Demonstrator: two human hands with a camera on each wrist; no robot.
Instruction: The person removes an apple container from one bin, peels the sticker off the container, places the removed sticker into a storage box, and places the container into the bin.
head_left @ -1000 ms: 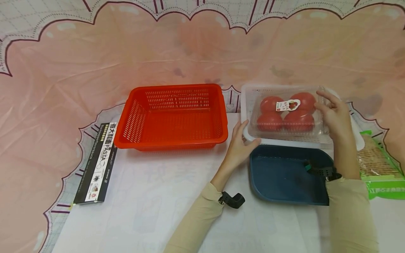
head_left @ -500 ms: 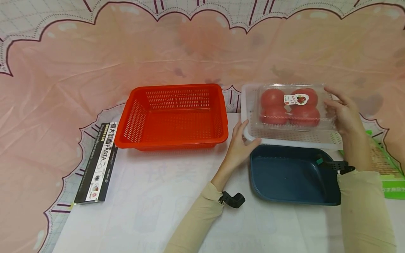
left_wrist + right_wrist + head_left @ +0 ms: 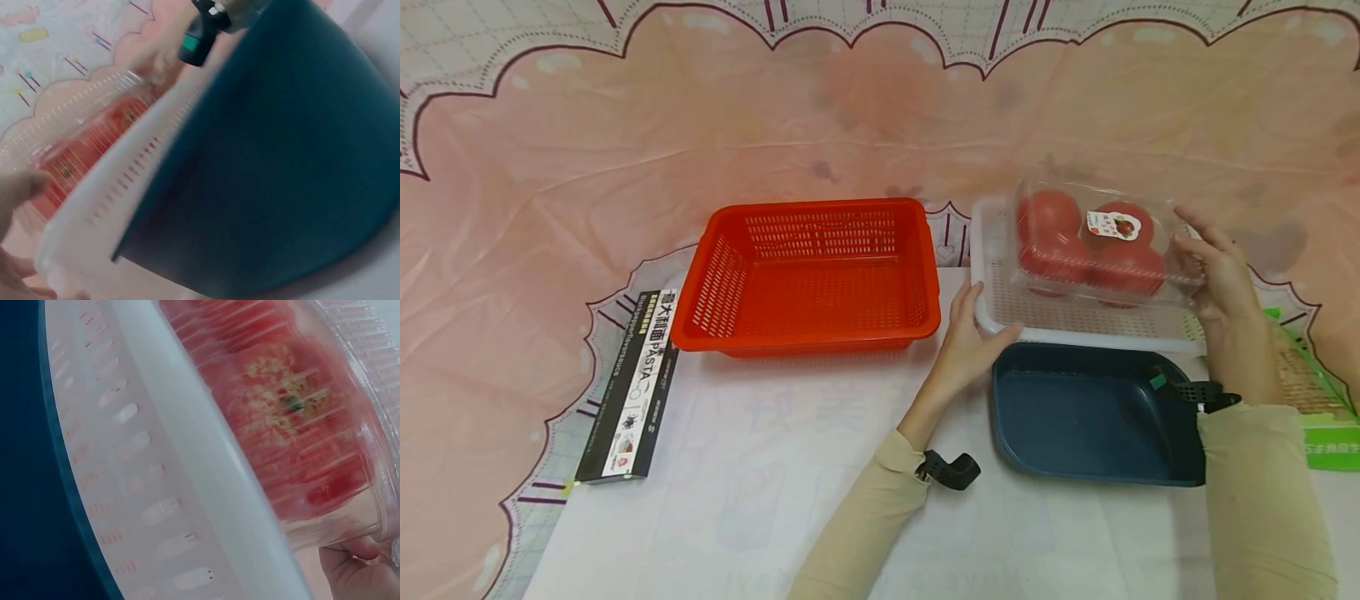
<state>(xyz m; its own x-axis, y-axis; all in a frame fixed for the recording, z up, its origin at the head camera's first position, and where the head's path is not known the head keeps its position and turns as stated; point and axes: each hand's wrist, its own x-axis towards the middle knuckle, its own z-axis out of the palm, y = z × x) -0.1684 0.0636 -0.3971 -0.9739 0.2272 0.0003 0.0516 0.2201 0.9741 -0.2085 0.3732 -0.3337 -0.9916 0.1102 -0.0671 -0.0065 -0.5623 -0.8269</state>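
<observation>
My right hand (image 3: pixel 1225 283) grips the right end of a clear plastic box of tomatoes (image 3: pixel 1127 271), which bears a white label. The box is raised and tilted over a white perforated basket (image 3: pixel 1090 335). Through its ribbed plastic, a red tomato (image 3: pixel 281 444) shows large in the right wrist view, with fingertips of the right hand (image 3: pixel 362 575) under the box's end. At the basket's front left corner, my left hand (image 3: pixel 966 350) rests against the rim, thumb spread from the rather straight fingers. The left wrist view is blurred, so how firmly it touches is unclear.
A dark blue tub (image 3: pixel 1090 417) stands directly in front of the white basket. Left of that basket is a red perforated basket (image 3: pixel 805 300). A black pasta box (image 3: pixel 628 387) lies at the far left, and a green-edged packet (image 3: pixel 1326 417) lies at the right, partly behind the right arm.
The tomato box has risen from the white basket, shifted slightly right and away, and tilted, with my right hand holding its end. My left hand has stayed almost still at the basket's corner.
</observation>
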